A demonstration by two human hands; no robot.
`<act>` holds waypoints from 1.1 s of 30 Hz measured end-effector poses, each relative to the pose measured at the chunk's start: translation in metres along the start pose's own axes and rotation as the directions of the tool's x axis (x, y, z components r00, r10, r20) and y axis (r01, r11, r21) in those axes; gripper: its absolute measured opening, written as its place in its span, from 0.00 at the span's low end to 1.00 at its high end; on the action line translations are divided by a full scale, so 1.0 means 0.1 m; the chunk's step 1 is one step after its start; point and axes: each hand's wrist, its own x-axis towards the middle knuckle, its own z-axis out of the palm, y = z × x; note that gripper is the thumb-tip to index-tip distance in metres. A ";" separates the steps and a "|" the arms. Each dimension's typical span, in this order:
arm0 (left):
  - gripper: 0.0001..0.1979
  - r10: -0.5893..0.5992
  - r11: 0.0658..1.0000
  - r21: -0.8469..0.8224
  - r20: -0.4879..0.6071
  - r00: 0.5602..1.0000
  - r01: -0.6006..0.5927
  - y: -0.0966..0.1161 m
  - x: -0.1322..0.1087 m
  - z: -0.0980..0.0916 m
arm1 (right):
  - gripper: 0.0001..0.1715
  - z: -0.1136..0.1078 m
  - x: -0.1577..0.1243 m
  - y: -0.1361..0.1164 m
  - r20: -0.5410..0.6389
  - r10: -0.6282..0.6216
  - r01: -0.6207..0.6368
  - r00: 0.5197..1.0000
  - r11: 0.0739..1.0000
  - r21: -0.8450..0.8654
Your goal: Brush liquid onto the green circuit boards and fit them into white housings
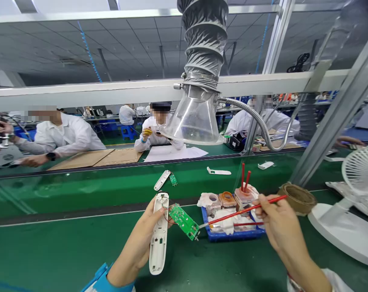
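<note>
My left hand [135,243] grips a long white plastic housing [158,247] upright, its open side facing up. Thin wires run from the housing to a green circuit board [184,222] that sits just beyond my fingers. My right hand [281,227] holds a slim red-handled tool [241,211] like a pen. Its metal tip reaches the board's right end, and I cannot tell whether they touch. Behind the tool stands a blue tray [232,236] of small cups, white cloths and red sticks.
A second white casing [162,180] and a small green board [173,179] lie on the green bench beyond my hands. A brown tape roll [297,198] and a white fan [362,172] stand right. A clear fume hood [193,117] hangs overhead. Co-workers sit across the bench.
</note>
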 end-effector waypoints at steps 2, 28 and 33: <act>0.25 0.008 1.000 0.019 -0.029 1.000 -0.007 -0.02 0.00 0.00 | 0.27 -0.14 -0.07 0.18 -0.025 0.124 -0.124 0.992 0.992 -0.002; 0.34 -0.019 0.997 -0.065 0.190 0.982 0.032 -0.25 -0.37 0.39 | 0.23 -0.45 -0.35 -0.04 -0.224 -0.129 0.064 0.966 0.959 -0.277; 0.33 -0.011 0.989 -0.143 0.220 0.975 0.044 -0.35 -0.38 0.55 | 0.09 0.20 -0.94 -0.26 0.781 -0.396 0.855 0.482 0.407 -0.321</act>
